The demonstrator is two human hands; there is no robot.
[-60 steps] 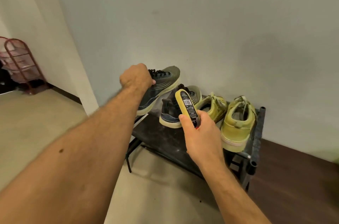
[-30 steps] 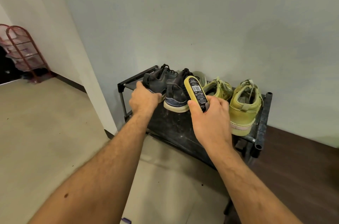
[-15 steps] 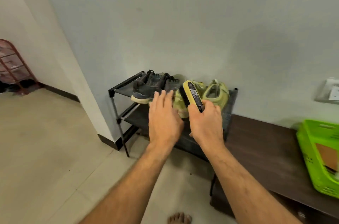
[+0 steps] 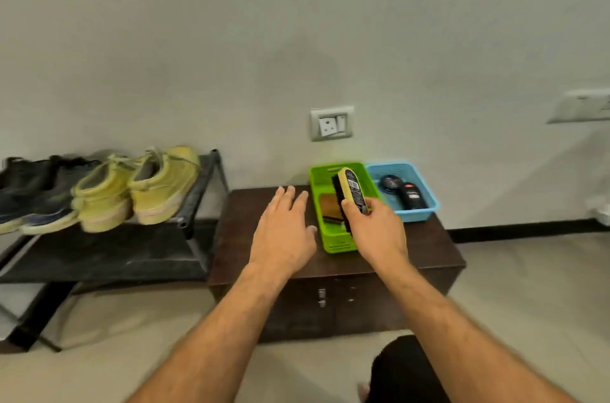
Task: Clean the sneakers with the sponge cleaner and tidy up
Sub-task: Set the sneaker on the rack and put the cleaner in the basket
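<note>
A rack (image 4: 109,254) is seen at left, with the yellow sneakers (image 4: 138,188) set on it beside dark ones (image 4: 29,201). A cabinet (image 4: 333,290) bears a green basket (image 4: 333,242) and a blue one (image 4: 416,212). The left hand (image 4: 284,234) is spread flat, holding nothing. The cleaner (image 4: 355,191) is gripped by the right hand (image 4: 376,231) over the green basket.

Sponge cleaner (image 4: 353,191) label: barcode and pale print on black, too blurred to read.
Black bottle (image 4: 411,199) in blue basket (image 4: 425,209): red and white marks, illegible.
</note>
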